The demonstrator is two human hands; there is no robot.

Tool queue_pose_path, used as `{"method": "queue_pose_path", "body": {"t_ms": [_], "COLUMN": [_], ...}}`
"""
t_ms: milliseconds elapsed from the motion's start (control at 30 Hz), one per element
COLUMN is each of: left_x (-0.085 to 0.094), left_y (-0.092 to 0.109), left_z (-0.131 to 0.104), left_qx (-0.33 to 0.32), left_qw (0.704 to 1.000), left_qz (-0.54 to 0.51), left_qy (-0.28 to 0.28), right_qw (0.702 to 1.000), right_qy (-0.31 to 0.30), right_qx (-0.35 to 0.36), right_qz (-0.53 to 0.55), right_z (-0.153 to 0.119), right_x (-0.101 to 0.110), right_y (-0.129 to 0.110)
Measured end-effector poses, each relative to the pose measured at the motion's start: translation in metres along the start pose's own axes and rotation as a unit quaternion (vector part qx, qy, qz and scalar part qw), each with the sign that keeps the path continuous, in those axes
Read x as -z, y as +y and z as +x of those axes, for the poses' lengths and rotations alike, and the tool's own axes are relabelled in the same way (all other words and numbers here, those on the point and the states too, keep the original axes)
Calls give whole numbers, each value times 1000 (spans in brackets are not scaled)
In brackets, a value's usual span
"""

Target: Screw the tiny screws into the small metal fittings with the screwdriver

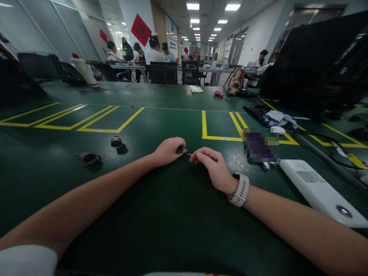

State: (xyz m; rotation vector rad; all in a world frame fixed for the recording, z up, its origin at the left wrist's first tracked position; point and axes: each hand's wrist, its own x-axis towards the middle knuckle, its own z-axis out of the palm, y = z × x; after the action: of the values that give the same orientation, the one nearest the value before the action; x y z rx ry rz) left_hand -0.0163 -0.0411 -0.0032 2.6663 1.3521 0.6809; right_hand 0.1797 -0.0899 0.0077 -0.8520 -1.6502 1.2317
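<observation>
My left hand (169, 151) is closed around a small round metal part (179, 149), its dark ring-shaped opening turned toward my right hand. My right hand (211, 165), wearing a pale watch strap, pinches a slim screwdriver-like tool (186, 153) with a thin metal shaft. A dark handle end shows past the fingers. The shaft's tip is at the opening of the part; how deep it goes I cannot tell. To the left on the green table (161, 222) lie a metal cup-shaped piece (116, 142) and a metal housing with side lugs (88, 158).
At right are a white power bank (322, 191), a blurred phone-like item (260, 147), cables (319, 153) and blue-white gloves (278, 118). A red screwdriver (219, 94) lies farther back. Yellow tape (222, 138) marks boxes. A tumbler (85, 71) is tilted at left. People sit beyond.
</observation>
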Motion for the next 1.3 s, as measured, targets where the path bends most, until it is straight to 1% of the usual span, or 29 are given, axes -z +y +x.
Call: {"method": "queue_pose_path", "body": {"t_ms": [133, 300, 467, 667, 933, 1300], "left_x": [-1, -1, 0, 0, 1, 0], "left_y": [-1, -2, 0, 1, 3, 0], "left_z": [0, -1, -1, 0, -1, -1], "left_qx": [14, 17, 6, -13, -10, -4], "left_qw": [1000, 1000, 1000, 999, 999, 1000], "left_qz": [13, 24, 27, 43, 41, 20], "left_qy": [-2, 5, 1, -5, -2, 6], "right_qw": [1000, 1000, 999, 1000, 999, 998], "right_qy": [6, 13, 27, 7, 31, 10], "right_qx": [13, 23, 27, 1, 28, -23], "right_qz": [12, 9, 9, -11, -10, -60], "right_z": [-1, -1, -1, 0, -2, 1], "right_x": [0, 2, 0, -1, 1, -1], "right_y": [3, 7, 5, 0, 4, 3]}}
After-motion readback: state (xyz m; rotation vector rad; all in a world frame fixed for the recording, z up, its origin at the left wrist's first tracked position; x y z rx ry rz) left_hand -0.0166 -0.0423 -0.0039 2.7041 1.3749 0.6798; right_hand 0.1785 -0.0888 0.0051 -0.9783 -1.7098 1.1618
